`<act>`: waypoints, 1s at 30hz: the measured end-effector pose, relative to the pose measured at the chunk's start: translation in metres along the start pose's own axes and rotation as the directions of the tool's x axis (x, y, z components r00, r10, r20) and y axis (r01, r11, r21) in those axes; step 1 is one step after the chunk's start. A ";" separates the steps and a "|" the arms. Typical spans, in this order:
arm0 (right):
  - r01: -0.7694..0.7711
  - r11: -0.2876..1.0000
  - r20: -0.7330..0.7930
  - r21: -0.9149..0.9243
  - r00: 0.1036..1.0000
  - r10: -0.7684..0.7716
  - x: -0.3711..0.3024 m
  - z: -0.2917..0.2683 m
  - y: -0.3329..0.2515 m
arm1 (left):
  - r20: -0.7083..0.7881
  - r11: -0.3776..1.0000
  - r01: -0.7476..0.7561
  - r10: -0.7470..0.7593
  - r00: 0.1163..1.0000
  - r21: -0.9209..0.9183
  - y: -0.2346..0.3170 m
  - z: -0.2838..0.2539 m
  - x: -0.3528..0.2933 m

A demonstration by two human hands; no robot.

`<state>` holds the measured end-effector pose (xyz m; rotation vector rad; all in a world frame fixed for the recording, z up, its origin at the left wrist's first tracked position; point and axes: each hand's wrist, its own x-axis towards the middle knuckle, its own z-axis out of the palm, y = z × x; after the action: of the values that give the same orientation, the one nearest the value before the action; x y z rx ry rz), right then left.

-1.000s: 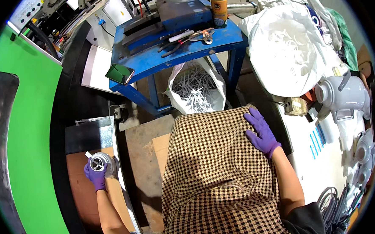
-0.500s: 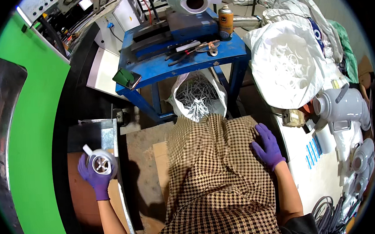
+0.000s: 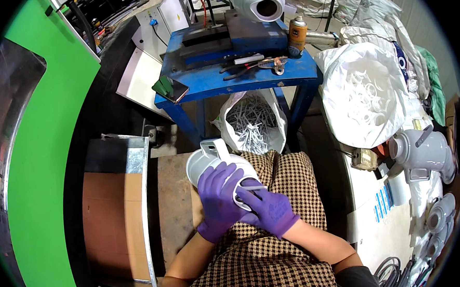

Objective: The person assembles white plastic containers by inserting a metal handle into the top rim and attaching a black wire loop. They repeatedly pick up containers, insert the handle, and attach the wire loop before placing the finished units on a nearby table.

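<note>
A light grey plastic jug-shaped housing (image 3: 195, 168) with a loop handle lies tilted over my lap. My left hand (image 3: 220, 201), in a purple glove, is wrapped over its body, fingers pointing up toward the handle. Also gloved in purple, my right hand (image 3: 272, 209) is closed at the round opening nearest me. A thin grey bar (image 3: 254, 187) shows beside its fingers. Those fingertips go into the opening, so what they pinch is hidden.
Ahead stands a blue metal table (image 3: 237, 81) with pliers, a spray can (image 3: 297, 36) and another grey housing (image 3: 256, 4). Beneath it is a bag of grey strips (image 3: 255, 126). At right are a sack of white rings (image 3: 363, 97) and more housings (image 3: 423, 149). A cardboard-lined bin (image 3: 106, 222) stands left.
My left hand has brought the housing from above the bin at left to my lap. My right hand has left my right thigh and joined it at the opening. The view has shifted slightly.
</note>
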<state>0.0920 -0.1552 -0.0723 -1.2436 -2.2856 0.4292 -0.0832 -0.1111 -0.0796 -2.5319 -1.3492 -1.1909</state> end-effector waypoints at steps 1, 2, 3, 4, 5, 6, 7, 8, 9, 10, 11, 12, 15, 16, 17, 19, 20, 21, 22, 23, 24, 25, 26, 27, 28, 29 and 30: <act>-0.056 0.997 0.106 -0.054 0.992 0.061 -0.004 0.004 0.003 | 0.026 1.000 -0.005 0.005 1.000 0.000 -0.001 0.003 -0.004; -0.106 0.988 0.207 -0.113 0.970 0.127 -0.007 0.010 0.005 | 0.077 0.999 -0.033 0.032 0.996 0.007 0.003 0.008 -0.007; -0.213 0.966 0.355 -0.145 0.901 0.251 -0.006 0.016 0.008 | 0.105 0.998 -0.066 0.064 0.992 0.020 0.007 0.017 -0.016; -0.220 0.970 0.338 -0.107 0.909 0.243 -0.012 0.022 0.010 | 0.128 0.993 -0.109 0.104 0.986 0.034 0.011 0.021 -0.022; -0.230 0.970 0.307 -0.082 0.920 0.244 -0.023 0.027 0.015 | 0.150 0.993 -0.122 0.119 0.982 0.008 0.018 0.019 -0.019; -0.241 0.969 0.275 -0.056 0.929 0.247 -0.032 0.031 0.019 | 0.184 0.990 -0.137 0.131 0.974 0.017 0.022 0.016 -0.018; -0.147 0.989 0.182 -0.015 0.972 0.147 -0.041 0.031 0.020 | 0.183 0.982 -0.190 0.188 0.965 -0.008 0.021 0.018 -0.014; -0.166 0.986 0.100 0.012 0.981 0.164 -0.044 0.022 0.013 | 0.172 0.969 -0.244 0.246 0.954 -0.034 0.019 0.022 -0.008; -0.183 0.982 0.017 0.038 0.983 0.182 -0.046 0.013 0.000 | 0.163 0.965 -0.261 0.260 0.952 -0.011 0.020 0.022 -0.005; -0.189 0.980 -0.067 0.061 0.979 0.193 -0.045 0.001 -0.010 | 0.148 0.961 -0.276 0.271 0.951 0.015 0.023 0.019 0.001; -0.247 0.967 -0.107 0.061 0.962 0.253 -0.046 -0.009 -0.016 | 0.070 0.970 -0.242 0.242 0.968 -0.010 0.026 0.020 0.008; -0.303 0.951 -0.146 0.064 0.940 0.310 -0.047 -0.018 -0.021 | 0.055 0.959 -0.276 0.280 0.958 -0.061 0.032 0.023 0.018; -0.451 0.876 -0.052 0.169 0.884 0.465 -0.054 -0.012 0.004 | 0.074 0.899 -0.401 0.418 0.905 -0.173 0.043 0.044 0.044; -0.495 0.841 0.016 0.219 0.863 0.504 -0.053 -0.006 0.018 | 0.062 0.898 -0.400 0.417 0.907 -0.182 0.040 0.055 0.047; -0.432 0.854 0.027 0.289 0.896 0.444 -0.048 -0.014 0.028 | 0.049 0.895 -0.404 0.420 0.906 -0.191 0.037 0.066 0.051; -0.427 0.384 0.205 0.819 0.842 0.499 -0.033 -0.040 0.034 | 0.075 0.908 -0.387 0.402 0.912 -0.162 0.030 0.082 0.065; -0.369 0.040 0.308 0.928 0.826 0.473 -0.027 -0.054 0.031 | -0.002 0.918 -0.338 0.346 0.938 -0.209 0.027 0.088 0.073; -0.284 -0.033 0.269 0.958 0.856 0.442 -0.021 -0.064 0.028 | -0.076 0.922 -0.290 0.279 0.957 -0.258 0.024 0.094 0.084; -0.202 0.422 0.036 0.884 0.929 0.369 -0.020 -0.073 0.035 | -0.146 0.921 -0.238 0.202 0.969 -0.309 0.018 0.100 0.093; -0.092 0.787 -0.200 0.610 0.943 0.266 -0.018 -0.082 0.043 | -0.157 0.897 -0.207 0.156 0.975 -0.392 0.002 0.106 0.105; 0.092 0.964 -0.397 0.251 0.918 0.016 -0.013 -0.096 0.054 | -0.204 0.925 -0.225 0.167 0.965 -0.307 -0.010 0.104 0.103; -0.024 0.996 -0.465 0.087 0.883 0.062 -0.012 -0.112 0.071 | -0.239 0.939 -0.198 0.131 0.962 -0.281 -0.013 0.094 0.105; -0.145 0.988 -0.536 -0.061 0.839 0.090 -0.010 -0.129 0.087 | -0.272 0.955 -0.165 0.095 0.958 -0.247 -0.019 0.080 0.106; -0.412 0.887 -0.541 -0.211 0.805 0.245 -0.007 -0.144 0.104 | -0.283 0.957 -0.140 0.066 0.957 -0.253 -0.028 0.070 0.106; -0.463 0.840 -0.671 -0.283 0.721 0.172 -0.017 -0.150 0.156 | -0.268 0.949 -0.116 0.035 0.963 -0.293 -0.034 0.069 0.106; -0.569 0.748 -0.653 -0.340 0.716 0.248 -0.025 -0.161 0.208 | -0.284 0.953 -0.124 0.042 0.958 -0.278 -0.033 0.066 0.107; -0.675 0.599 -0.585 -0.430 0.714 0.384 -0.028 -0.173 0.238 | -0.300 0.957 -0.128 0.045 0.953 -0.260 -0.032 0.060 0.108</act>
<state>0.3658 -0.0452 -0.0541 -2.1433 -1.6256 -0.4549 -0.0342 0.0060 -0.0626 -2.4190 -1.0558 -1.7602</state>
